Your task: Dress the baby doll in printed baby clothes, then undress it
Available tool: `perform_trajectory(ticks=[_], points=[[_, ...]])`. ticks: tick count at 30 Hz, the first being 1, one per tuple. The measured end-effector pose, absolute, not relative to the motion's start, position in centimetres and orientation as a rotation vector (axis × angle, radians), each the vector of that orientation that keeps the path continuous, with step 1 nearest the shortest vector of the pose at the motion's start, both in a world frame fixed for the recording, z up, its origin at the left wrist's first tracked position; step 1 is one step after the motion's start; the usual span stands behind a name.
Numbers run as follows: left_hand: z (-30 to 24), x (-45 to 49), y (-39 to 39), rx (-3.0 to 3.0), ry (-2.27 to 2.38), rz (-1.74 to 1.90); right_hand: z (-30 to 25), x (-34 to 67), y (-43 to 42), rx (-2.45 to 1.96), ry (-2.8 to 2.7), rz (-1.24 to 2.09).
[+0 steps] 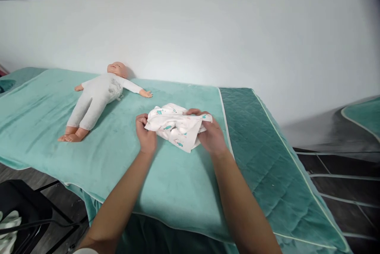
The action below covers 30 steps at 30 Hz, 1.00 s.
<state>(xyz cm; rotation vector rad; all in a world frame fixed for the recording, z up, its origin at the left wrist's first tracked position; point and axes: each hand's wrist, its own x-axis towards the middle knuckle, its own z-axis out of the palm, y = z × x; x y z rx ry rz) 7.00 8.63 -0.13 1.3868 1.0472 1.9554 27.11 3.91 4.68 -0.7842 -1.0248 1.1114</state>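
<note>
**A:** Where is the printed cloth [177, 124] relative to your hands?

**B:** It is between your left hand [145, 134] and your right hand [213, 135], bunched, with a lower corner hanging toward you. Whether that corner touches the light green cover [181, 190] below your hands cannot be told.

**A:** What is the state of each hand?

**B:** Your left hand is clamped on the cloth's left end, fingers curled. Your right hand is clamped on the right end, its fingers reaching behind the upper edge; the fabric hides part of this grip.

**A:** Why hold opposite ends?

**B:** In our judgement, two opposed grips share the load and draw the near fold fairly straight between your hands. The middle has no support and creases.

**A:** What lies outward from your hands?

**B:** The doll [99, 87] lies on its back, beyond and to the left of your left hand, one arm stretched toward the cloth. That offset probably leaves your forearms unobstructed. The dark quilted cover [258, 147] lies to the right of your right hand. The white wall [208, 40] stands beyond both hands.
</note>
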Motion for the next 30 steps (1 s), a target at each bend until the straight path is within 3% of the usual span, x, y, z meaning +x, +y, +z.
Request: perform_trajectory(ticks=[5,11,16,19,22,24,30], points=[[-0.2,6.6,8.6,1.594,1.133,2.121,4.3,29.1,5.1,-0.867,-0.737,0.738],[0.0,6.9,8.7,1.558,1.079,1.809,3.4,29.2,6.0,-0.898,-0.649,0.626],[0.4,7.2,8.7,1.520,1.045,1.596,2.7,28.9,4.8,-0.823,-0.846,1.050],[0.5,6.9,8.5,1.563,1.132,1.624,3.4,28.1,3.3,-0.694,-1.417,1.505],[0.7,6.5,7.9,1.597,1.258,1.710,4.9,27.0,2.4,-0.452,-1.860,1.741],[0.8,6.4,7.6,1.507,1.316,1.743,5.4,26.5,2.4,-0.425,-1.758,1.664],[0.2,7.1,8.4,1.153,0.927,1.508,3.6,26.1,4.4,-0.994,-1.341,0.851]])
